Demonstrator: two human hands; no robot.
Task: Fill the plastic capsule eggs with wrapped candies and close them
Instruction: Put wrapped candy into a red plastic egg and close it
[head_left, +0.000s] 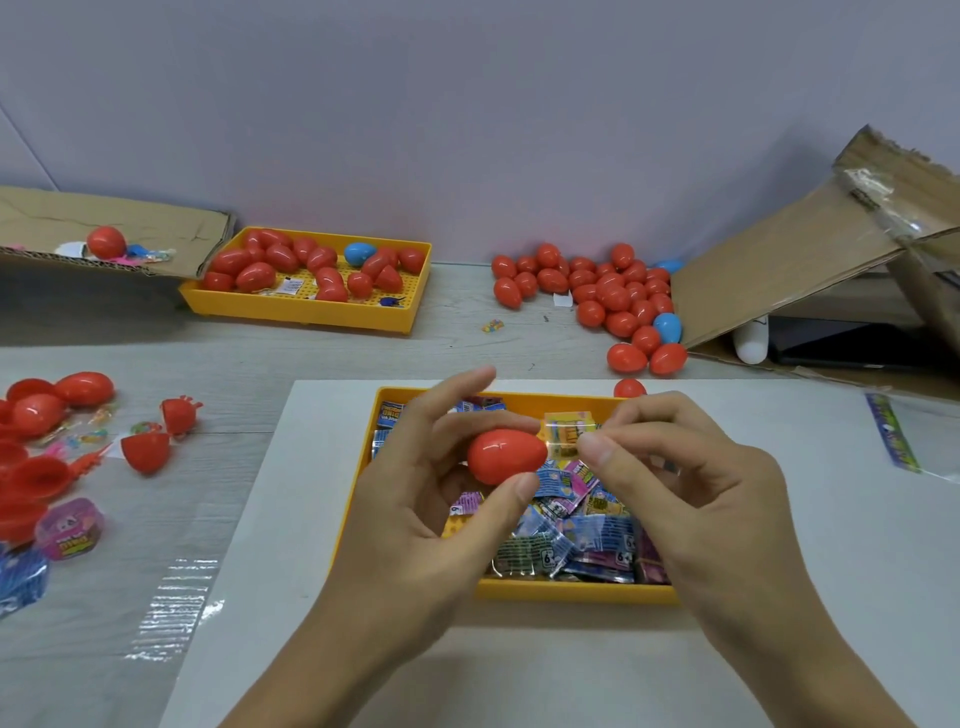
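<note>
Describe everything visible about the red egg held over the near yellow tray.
The red egg is glossy plastic, lying sideways with its narrower end toward the right hand. No open seam shows, so it looks closed or is one half seen from outside. The left hand grips it between thumb and fingers above the yellow tray of wrapped candies. The right hand pinches a yellow wrapped candy at its tip.

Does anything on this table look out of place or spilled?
Yes. One small wrapped candy lies alone on the bare table between the far yellow tray and the pile of red eggs. That pile sits loose on the table beside a torn cardboard box, not in a tray.
</note>
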